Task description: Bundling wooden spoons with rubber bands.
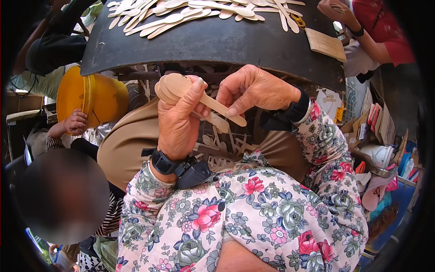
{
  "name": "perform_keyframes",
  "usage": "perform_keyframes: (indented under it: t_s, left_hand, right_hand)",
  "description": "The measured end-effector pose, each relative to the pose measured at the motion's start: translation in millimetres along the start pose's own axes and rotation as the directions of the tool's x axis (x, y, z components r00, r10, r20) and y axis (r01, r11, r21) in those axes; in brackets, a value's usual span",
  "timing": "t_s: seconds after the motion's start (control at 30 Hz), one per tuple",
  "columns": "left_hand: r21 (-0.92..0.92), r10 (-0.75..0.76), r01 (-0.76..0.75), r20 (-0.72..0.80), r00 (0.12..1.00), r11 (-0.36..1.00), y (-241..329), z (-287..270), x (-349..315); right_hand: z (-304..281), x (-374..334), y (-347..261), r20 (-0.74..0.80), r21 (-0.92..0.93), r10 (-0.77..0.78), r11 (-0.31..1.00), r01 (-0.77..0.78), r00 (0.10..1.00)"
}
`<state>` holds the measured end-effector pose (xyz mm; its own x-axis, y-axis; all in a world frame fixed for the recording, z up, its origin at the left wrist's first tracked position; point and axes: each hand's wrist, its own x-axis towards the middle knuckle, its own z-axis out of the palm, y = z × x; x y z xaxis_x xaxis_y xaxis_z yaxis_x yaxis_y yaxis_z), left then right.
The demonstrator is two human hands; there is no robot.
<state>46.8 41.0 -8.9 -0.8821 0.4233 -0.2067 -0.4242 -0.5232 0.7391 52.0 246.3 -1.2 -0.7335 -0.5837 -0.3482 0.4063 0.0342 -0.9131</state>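
In the head view, I am watching the left hand (179,119), whose fingers are holding a small fan of wooden spoons (178,85) near their wide ends, above the brown trousers (124,140) and in front of the black counter (181,52). The right hand (259,93) is holding its fingers narrow, the thumb touching the top handle near its end; whether they are gripping it, I cannot tell. In my judgement, the fan is risking a slip: if the left fingers are loosening under a pull, some pieces could be falling downward.
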Motion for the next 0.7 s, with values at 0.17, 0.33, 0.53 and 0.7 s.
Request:
perform_keyframes:
  t_s: [0.17, 0.33, 0.53, 0.7]
  left_hand:
    - [0.022, 0.051, -0.049, -0.078, 0.996, 0.999, -1.9, 4.8, 1.8]
    - [0.023, 0.072, -0.073, 0.042, 0.997, 0.997, -8.6, -5.6, 5.9]
    - [0.008, 0.069, -0.072, 0.226, 0.972, 0.997, -1.8, -2.8, 3.8]
    - [-0.076, 0.068, -0.045, 0.339, 0.938, 0.996, -2.1, -3.5, 1.9]
  right_hand:
    - [6.8, 4.6, 6.8, -0.028, 0.054, -0.058, 0.997, 0.06, 0.998]
    - [11.2, 5.2, 3.6, -0.053, -0.004, 0.057, 0.998, -0.057, 0.997]
    - [23.6, -3.8, -6.7, -0.142, -0.099, -0.009, 0.995, -0.005, 0.99]
    - [22.6, -12.3, -10.0, -0.186, -0.101, -0.266, 0.963, 0.251, 0.946]
